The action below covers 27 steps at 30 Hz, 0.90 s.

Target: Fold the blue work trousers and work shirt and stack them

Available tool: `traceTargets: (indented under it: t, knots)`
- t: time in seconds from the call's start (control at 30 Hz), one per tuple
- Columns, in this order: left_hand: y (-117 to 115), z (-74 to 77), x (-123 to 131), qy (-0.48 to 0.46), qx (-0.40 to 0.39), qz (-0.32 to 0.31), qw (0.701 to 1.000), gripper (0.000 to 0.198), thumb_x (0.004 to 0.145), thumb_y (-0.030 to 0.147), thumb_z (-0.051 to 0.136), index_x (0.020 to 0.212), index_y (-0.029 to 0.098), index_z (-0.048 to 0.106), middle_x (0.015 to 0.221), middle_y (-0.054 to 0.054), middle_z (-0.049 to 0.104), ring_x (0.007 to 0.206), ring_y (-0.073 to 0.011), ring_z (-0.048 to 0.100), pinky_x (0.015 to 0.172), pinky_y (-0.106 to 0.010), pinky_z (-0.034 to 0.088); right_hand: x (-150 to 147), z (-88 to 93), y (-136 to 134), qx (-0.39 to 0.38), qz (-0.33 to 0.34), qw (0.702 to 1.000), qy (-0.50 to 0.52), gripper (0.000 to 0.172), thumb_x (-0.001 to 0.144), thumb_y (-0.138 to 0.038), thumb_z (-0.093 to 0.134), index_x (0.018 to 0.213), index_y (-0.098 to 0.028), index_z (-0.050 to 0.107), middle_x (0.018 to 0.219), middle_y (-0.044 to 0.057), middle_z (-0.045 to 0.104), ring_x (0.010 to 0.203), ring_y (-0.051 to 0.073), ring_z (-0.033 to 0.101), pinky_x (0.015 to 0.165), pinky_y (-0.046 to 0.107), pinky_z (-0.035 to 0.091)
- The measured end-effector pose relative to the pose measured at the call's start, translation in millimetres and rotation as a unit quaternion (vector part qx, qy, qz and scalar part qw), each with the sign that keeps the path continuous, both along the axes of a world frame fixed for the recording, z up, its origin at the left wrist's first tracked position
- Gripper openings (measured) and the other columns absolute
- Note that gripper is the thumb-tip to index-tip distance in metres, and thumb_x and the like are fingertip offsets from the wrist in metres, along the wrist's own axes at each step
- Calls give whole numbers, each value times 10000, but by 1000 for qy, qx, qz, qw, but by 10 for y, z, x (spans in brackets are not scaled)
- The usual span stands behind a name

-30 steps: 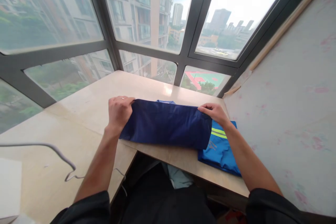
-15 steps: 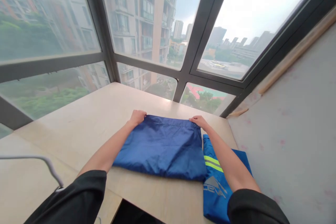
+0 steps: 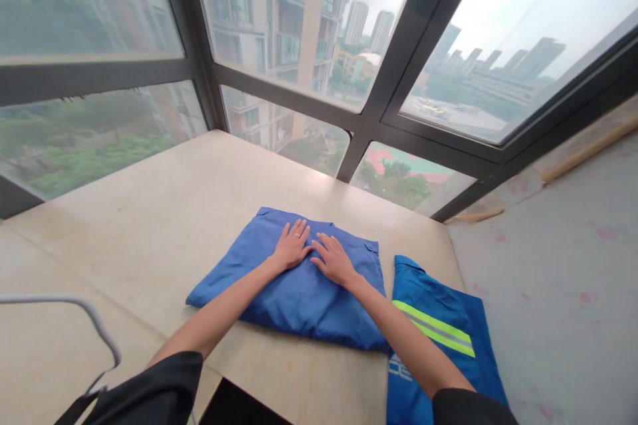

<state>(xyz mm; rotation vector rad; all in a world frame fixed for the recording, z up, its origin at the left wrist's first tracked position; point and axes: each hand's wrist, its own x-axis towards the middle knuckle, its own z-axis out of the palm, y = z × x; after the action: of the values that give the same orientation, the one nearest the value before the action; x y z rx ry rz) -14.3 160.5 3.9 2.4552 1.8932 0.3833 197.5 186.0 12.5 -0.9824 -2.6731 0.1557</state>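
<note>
A folded blue garment (image 3: 309, 299) lies flat on the pale tabletop (image 3: 164, 212), its waistband-like edge toward the windows. My left hand (image 3: 293, 246) rests on its upper middle with fingers spread, a ring on one finger. Close beside it, my right hand (image 3: 333, 257) lies on the same cloth, also with fingers spread. The two hands nearly touch and neither grips the fabric. To the right, partly beneath my right forearm, is a second folded garment (image 3: 448, 305), brighter blue with a yellow-green and grey stripe and pale lettering.
Windows with grey frames (image 3: 366, 123) border the table's far side. A patterned wall (image 3: 558, 292) stands at the right. A grey cable (image 3: 94, 319) curves in at the left. Near the front edge is a black area (image 3: 239, 405).
Both hands have let go of the far corners of the blue garment and moved inward onto its upper middle, fingers now spread. The camera view has shifted slightly.
</note>
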Motion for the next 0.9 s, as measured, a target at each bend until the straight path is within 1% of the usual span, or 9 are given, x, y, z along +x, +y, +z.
traceTargets:
  t: [0.1,0.23,0.33,0.43,0.53,0.63,0.73,0.8,0.9]
  knots:
    - [-4,-89,-62,-16,1,53,998,703,959,524,327,1471,43,364,1542,-190,281,1454,-289,224,1192,-452,165,21,-122,-123,-10,13,999,-46,583,981,-481,415,1468,-161,408,1546,133,307,1439,259,267,1173,469,230]
    - [-26,-117,-337,-25,8,73,997,691,967,521,304,1473,56,368,1540,-187,289,1448,-297,240,1180,-440,206,406,-162,18,-19,-7,998,-67,553,1003,-436,367,1474,-149,397,1550,123,297,1442,237,267,1181,450,228]
    - [-63,-57,-570,-24,-9,95,995,679,964,505,314,1457,45,390,1521,-214,313,1436,-316,265,1160,-458,240,698,-95,60,-25,-39,995,-88,539,1003,-405,366,1458,-120,419,1545,138,301,1444,247,263,1184,453,219]
    - [-166,72,-664,-16,7,178,984,688,951,508,339,1415,9,429,1493,-267,329,1419,-362,283,1131,-526,250,796,21,-138,-27,-103,991,-74,564,1000,-389,369,1462,-67,396,1539,171,298,1443,270,261,1178,462,233]
    - [-398,206,-412,-21,73,234,969,678,970,500,294,1402,-4,431,1491,-279,325,1426,-371,262,1117,-558,246,602,103,-603,-4,-117,993,-19,599,1012,-401,327,1488,-38,333,1548,181,272,1456,269,222,1178,457,239]
    - [-746,230,109,-31,88,175,980,659,984,486,264,1412,13,431,1509,-242,321,1435,-341,256,1132,-517,254,261,71,-1151,8,-28,1000,-1,622,1003,-458,341,1507,-94,316,1567,151,236,1472,261,170,1183,473,223]
    - [-1091,110,458,-34,64,123,990,618,981,457,293,1427,53,437,1508,-211,341,1429,-331,276,1134,-524,252,118,-50,-1499,-7,4,1000,-30,730,966,-549,394,1511,-74,297,1555,174,255,1460,282,207,1180,480,227]
    - [-1253,4,445,-33,53,134,989,637,964,500,327,1420,75,459,1487,-213,377,1412,-351,304,1134,-550,235,229,-125,-1568,-14,-17,998,-56,788,941,-601,411,1514,-75,288,1546,182,273,1451,290,231,1177,487,225]
    - [-1362,-100,181,-30,48,145,988,662,946,549,347,1406,93,487,1480,-203,393,1408,-352,313,1147,-529,227,589,-175,-1529,-21,-58,994,-89,790,930,-635,399,1524,-128,285,1555,165,257,1454,292,223,1171,499,215]
